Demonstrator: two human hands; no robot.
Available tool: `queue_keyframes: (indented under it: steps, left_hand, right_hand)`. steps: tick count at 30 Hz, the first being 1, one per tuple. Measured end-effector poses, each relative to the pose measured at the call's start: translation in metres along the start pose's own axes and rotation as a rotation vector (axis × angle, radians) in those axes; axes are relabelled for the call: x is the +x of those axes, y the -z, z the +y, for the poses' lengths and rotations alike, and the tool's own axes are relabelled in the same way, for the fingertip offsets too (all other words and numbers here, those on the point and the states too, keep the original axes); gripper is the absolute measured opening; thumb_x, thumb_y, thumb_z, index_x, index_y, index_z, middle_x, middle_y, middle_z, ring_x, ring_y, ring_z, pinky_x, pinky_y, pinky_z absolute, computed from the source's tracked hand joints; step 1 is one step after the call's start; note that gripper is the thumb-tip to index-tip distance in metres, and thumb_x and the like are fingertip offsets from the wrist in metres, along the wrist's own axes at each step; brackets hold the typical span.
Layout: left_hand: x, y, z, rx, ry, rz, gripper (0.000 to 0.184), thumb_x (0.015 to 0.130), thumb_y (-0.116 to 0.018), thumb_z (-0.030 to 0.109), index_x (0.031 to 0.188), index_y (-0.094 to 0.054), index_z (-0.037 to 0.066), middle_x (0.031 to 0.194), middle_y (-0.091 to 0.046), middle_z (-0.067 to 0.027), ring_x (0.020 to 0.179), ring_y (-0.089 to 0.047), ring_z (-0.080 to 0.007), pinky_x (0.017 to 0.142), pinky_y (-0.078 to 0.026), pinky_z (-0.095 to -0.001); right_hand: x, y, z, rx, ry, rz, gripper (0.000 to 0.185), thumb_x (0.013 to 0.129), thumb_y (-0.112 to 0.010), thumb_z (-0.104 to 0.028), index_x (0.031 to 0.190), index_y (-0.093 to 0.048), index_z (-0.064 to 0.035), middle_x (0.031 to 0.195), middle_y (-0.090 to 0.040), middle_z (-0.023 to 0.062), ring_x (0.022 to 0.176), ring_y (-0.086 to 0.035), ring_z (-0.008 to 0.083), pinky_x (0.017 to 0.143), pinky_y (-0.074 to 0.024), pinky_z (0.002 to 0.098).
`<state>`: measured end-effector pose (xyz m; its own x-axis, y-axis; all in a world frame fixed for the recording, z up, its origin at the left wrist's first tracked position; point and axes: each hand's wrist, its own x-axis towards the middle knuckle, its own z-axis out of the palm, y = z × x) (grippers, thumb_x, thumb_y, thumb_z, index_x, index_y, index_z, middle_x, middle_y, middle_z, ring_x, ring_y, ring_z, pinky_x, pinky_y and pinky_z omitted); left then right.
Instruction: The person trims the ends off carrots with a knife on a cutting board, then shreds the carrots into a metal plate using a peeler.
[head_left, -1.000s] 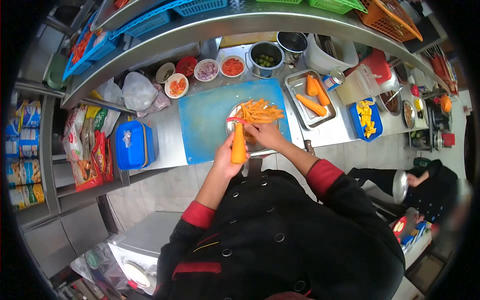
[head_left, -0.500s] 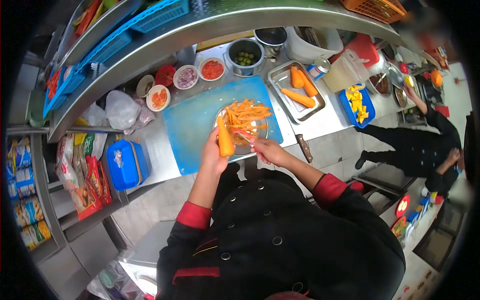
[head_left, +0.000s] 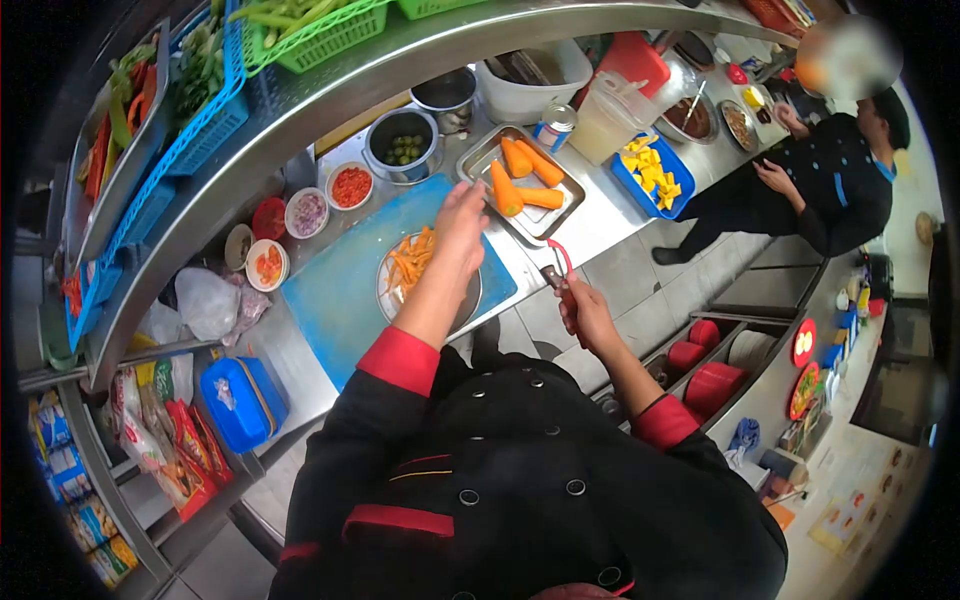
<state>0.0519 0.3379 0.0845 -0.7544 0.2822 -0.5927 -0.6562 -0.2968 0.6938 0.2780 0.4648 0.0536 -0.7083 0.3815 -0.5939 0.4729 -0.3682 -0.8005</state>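
My left hand [head_left: 460,228] is over the edge of the cutting board beside the metal tray, fingers loosely apart and holding nothing. Just right of its fingertips a peeled carrot [head_left: 506,190] lies in the tray [head_left: 572,212] among several others. My right hand [head_left: 588,312] is closed around a red-handled peeler [head_left: 563,253], past the counter's front edge. Close to those fingers a knife's brown handle [head_left: 551,275] sticks out; whether they touch it I cannot tell. Orange carrot strips [head_left: 408,262] fill a round bowl [head_left: 381,285] on the blue cutting board [head_left: 325,290], partly hidden by my left forearm.
Behind the board stand small bowls of diced red pieces [head_left: 350,187] and chopped onion [head_left: 306,213], and a pot of green olives [head_left: 402,150]. A blue container of yellow pieces [head_left: 652,178] sits right of the tray. A co-worker [head_left: 835,180] stands farther right.
The carrot from my left hand now lies in the tray, and that hand is empty. My right hand has moved right, away from the bowl, with the peeler. The view has turned.
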Motion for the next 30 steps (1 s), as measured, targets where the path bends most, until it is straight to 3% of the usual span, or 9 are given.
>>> queue_keyframes:
  steps: [3,7,10,14,15,19,22,26,30]
  left_hand:
    - [0.009,0.042,-0.006,0.035,-0.122,-0.128,0.059,0.088,-0.076,0.020,0.138,-0.049,0.006,0.116,-0.067,-0.0085,0.109,-0.062,-0.0176,0.099,-0.040,-0.0368]
    - [-0.005,0.100,-0.013,0.199,-0.047,0.018,0.046,0.089,-0.075,0.013,0.130,-0.055,0.005,0.112,-0.069,-0.0083,0.104,-0.062,-0.0151,0.092,-0.045,-0.0315]
    - [-0.021,0.143,-0.024,0.355,-0.074,-0.091,0.050,0.091,-0.071,0.011,0.136,-0.049,0.008,0.121,-0.064,-0.0061,0.100,-0.060,-0.0155,0.095,-0.046,-0.0282]
    - [-0.061,0.160,-0.016,0.579,-0.227,-0.092,0.052,0.089,-0.071,0.003,0.136,-0.049,0.006,0.130,-0.059,-0.0096,0.108,-0.058,-0.0166,0.097,-0.047,-0.0312]
    - [-0.062,0.169,-0.014,0.619,-0.241,-0.054,0.054,0.087,-0.073,0.005,0.136,-0.050,0.005,0.131,-0.058,-0.0118,0.112,-0.058,-0.0211,0.097,-0.048,-0.0334]
    - [-0.071,0.198,-0.007,0.736,-0.293,0.129,0.056,0.085,-0.075,0.007,0.136,-0.052,0.003,0.131,-0.059,-0.0144,0.113,-0.059,-0.0255,0.095,-0.050,-0.0368]
    - [-0.074,0.221,-0.009,0.827,-0.313,0.227,0.056,0.084,-0.076,0.009,0.135,-0.052,0.003,0.131,-0.058,-0.0146,0.112,-0.060,-0.0245,0.092,-0.051,-0.0366]
    - [-0.080,0.241,-0.023,0.792,-0.285,0.296,0.054,0.085,-0.076,0.011,0.134,-0.053,0.003,0.131,-0.058,-0.0151,0.108,-0.062,-0.0235,0.090,-0.052,-0.0360]
    - [-0.083,0.253,-0.030,0.784,-0.233,0.279,0.056,0.087,-0.075,0.014,0.136,-0.051,0.005,0.130,-0.057,-0.0139,0.102,-0.060,-0.0190,0.085,-0.050,-0.0307]
  right_hand:
    - [-0.008,0.008,-0.002,-0.005,0.020,0.047,0.050,0.103,-0.049,-0.051,0.093,-0.061,-0.0039,0.060,-0.051,0.0009,0.042,-0.044,0.0098,0.039,-0.0336,0.0259]
    - [-0.003,0.020,-0.001,-0.089,0.098,0.161,0.046,0.102,-0.052,-0.048,0.091,-0.061,-0.0053,0.062,-0.052,-0.0001,0.050,-0.048,0.0090,0.045,-0.0367,0.0250]
    - [0.014,0.029,-0.007,-0.201,0.138,0.127,0.042,0.102,-0.056,-0.044,0.092,-0.063,-0.0045,0.066,-0.056,0.0001,0.053,-0.049,0.0084,0.049,-0.0367,0.0243]
    - [0.039,0.017,-0.029,-0.480,0.357,0.180,0.036,0.093,-0.069,-0.032,0.105,-0.065,0.0010,0.078,-0.064,0.0106,0.072,-0.062,0.0186,0.066,-0.0497,0.0323]
    - [0.045,0.015,-0.041,-0.558,0.363,0.185,0.036,0.087,-0.071,-0.023,0.114,-0.064,0.0004,0.093,-0.068,0.0175,0.090,-0.068,0.0283,0.079,-0.0529,0.0389]
    - [0.082,-0.002,-0.059,-0.836,0.572,0.161,0.040,0.085,-0.068,-0.016,0.123,-0.062,-0.0039,0.113,-0.067,0.0210,0.102,-0.066,0.0386,0.089,-0.0526,0.0449]
    - [0.106,-0.015,-0.076,-0.880,0.583,0.083,0.040,0.085,-0.069,-0.014,0.123,-0.061,-0.0056,0.111,-0.068,0.0210,0.101,-0.067,0.0376,0.089,-0.0526,0.0451]
    - [0.111,-0.043,-0.111,-0.534,0.696,0.032,0.040,0.084,-0.068,-0.011,0.123,-0.057,-0.0062,0.099,-0.069,0.0157,0.089,-0.068,0.0266,0.081,-0.0540,0.0380]
    - [0.141,-0.055,-0.184,0.012,0.489,-0.110,0.052,0.090,-0.068,-0.016,0.134,-0.044,-0.0032,0.103,-0.067,0.0116,0.088,-0.067,0.0251,0.079,-0.0560,0.0370]
